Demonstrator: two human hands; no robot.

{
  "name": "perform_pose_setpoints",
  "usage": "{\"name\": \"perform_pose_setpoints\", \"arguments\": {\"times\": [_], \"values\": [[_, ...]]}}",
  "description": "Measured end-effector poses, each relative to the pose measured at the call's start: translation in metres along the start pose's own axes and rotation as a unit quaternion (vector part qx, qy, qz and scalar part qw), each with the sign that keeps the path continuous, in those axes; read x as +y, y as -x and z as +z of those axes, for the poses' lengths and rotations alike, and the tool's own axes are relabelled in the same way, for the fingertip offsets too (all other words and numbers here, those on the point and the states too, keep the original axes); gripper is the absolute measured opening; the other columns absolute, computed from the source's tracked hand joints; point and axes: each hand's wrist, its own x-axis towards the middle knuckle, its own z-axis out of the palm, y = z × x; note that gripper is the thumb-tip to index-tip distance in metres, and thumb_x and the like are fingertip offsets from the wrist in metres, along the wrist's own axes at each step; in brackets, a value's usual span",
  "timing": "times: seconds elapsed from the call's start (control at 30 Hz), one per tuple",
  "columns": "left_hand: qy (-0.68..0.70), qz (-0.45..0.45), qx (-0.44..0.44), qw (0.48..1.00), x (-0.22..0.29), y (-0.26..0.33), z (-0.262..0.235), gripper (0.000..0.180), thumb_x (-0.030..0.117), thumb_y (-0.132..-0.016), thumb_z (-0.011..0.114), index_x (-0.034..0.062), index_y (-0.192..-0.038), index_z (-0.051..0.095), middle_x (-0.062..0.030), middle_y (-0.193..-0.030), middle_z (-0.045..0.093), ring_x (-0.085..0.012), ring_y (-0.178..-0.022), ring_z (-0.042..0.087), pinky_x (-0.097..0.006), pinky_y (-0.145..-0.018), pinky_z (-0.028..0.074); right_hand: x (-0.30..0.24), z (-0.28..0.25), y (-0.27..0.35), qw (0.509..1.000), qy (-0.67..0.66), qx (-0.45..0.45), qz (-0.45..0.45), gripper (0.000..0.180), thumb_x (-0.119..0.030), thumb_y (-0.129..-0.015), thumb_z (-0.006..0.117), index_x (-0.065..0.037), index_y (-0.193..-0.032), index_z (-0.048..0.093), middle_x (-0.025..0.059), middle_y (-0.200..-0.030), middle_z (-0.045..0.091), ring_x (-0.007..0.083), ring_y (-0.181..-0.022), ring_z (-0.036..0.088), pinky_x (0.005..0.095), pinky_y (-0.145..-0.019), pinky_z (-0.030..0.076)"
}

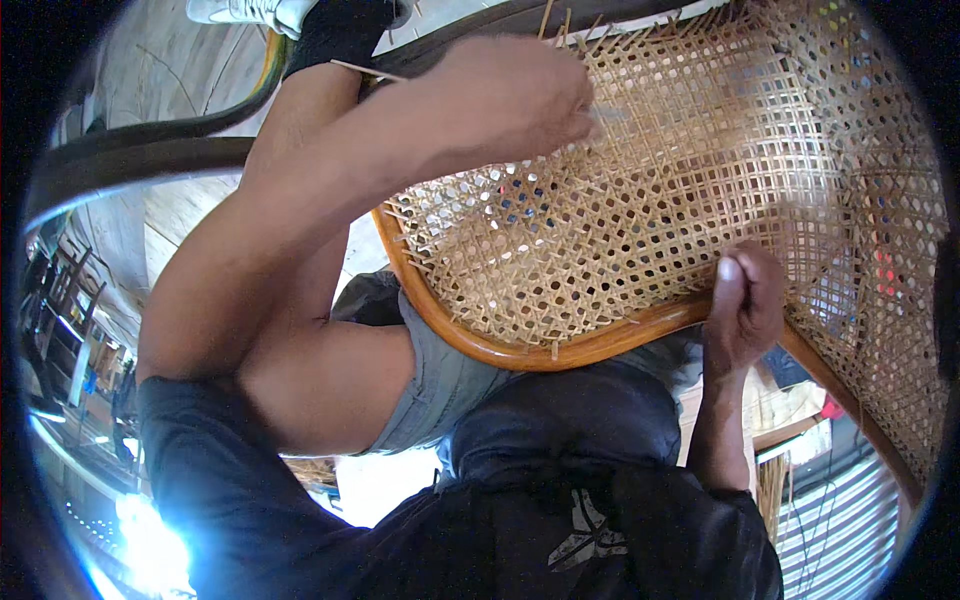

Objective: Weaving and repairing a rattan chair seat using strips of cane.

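A woven cane panel [620, 215] with an open hole pattern spans a curved, varnished wooden chair frame [565, 352] across my lap. Loose strand ends poke up along its far and left edges. My left hand [525, 100] is closed in a fist above the far left part of the weave. A blurred greyish sliver shows by its fingers, too unclear to name. At the near edge my right hand [748, 305] grips the frame, thumb on top and fingers mostly hidden.
A dark curved wooden piece [150, 160] lies to the left, near my bent leg. My shoe [255, 12] is at the far left. Stacked dark furniture parts [75, 300] stand at the left rim. The cane surface continues up and around on the right.
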Motion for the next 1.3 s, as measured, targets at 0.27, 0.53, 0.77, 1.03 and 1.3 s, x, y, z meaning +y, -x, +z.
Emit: {"name": "perform_pose_setpoints", "arguments": {"times": [0.27, 0.53, 0.77, 1.03, 1.3], "values": [[0.027, 0.266, 0.429, 0.863, 0.089, 0.004, -0.026, 0.022, 0.023, -0.089, 0.05, 0.0087, -0.095, 0.065, -0.0109, -0.084, 0.066, -0.0246, -0.077, 0.065, -0.035, -0.067, 0.053, -0.06, -0.005, -0.074, 0.651, -0.719, 0.059, 0.235, 0.052, -0.048, -0.095, 0.037, -0.002, -0.114, 0.051, 0.0108, -0.107, 0.056, 0.0204, -0.104, 0.055, 0.0338, -0.088, 0.046], [-0.021, 0.01, 0.026, 0.999, 0.017, 0.021, -0.014, 0.05, 0.044, -0.086, 0.05, -0.0033, -0.078, 0.062, -0.0223, -0.068, 0.06, -0.0377, -0.065, 0.06, -0.046, -0.062, 0.048, -0.044, -0.021, -0.091, 0.941, -0.076, -0.288, 0.162, 0.025, -0.026, -0.088, 0.055, -0.002, -0.089, 0.06, 0.0027, -0.067, 0.055, 0.014, -0.059, 0.049, 0.0293, -0.054, 0.038], [0.009, 0.017, -0.049, 0.999, 0.001, -0.002, 0.005, 0.037, 0.038, -0.083, 0.055, 0.0032, -0.083, 0.067, -0.0168, -0.083, 0.066, -0.0325, -0.079, 0.065, -0.044, -0.071, 0.051, -0.04, 0.005, -0.096, 0.897, 0.07, -0.419, 0.12, 0.028, -0.025, -0.089, 0.051, 0.001, -0.083, 0.056, 0.0153, -0.064, 0.049, 0.0201, -0.058, 0.046, 0.0337, -0.056, 0.039], [-0.015, 0.079, -0.066, 0.995, -0.003, -0.01, 0.013, 0.028, 0.025, -0.081, 0.053, -0.0009, -0.078, 0.061, -0.0204, -0.072, 0.061, -0.0378, -0.069, 0.06, -0.046, -0.063, 0.048, -0.043, 0.018, -0.094, 0.894, 0.137, -0.421, 0.067, 0.032, -0.028, -0.089, 0.048, 0.001, -0.08, 0.057, 0.0235, -0.072, 0.056, 0.036, -0.067, 0.056, 0.0416, -0.062, 0.045], [0.048, -0.082, -0.13, 0.987, 0.029, 0.023, -0.086, 0.039, 0.033, -0.087, 0.055, -0.0022, -0.103, 0.059, -0.0174, -0.102, 0.062, -0.031, -0.092, 0.061, -0.04, -0.079, 0.049, -0.072, -0.016, -0.103, 0.94, 0.05, -0.25, 0.226, 0.025, -0.025, -0.091, 0.048, -0.001, -0.091, 0.055, 0.0195, -0.074, 0.06, 0.0334, -0.073, 0.062, 0.042, -0.065, 0.046]]}}
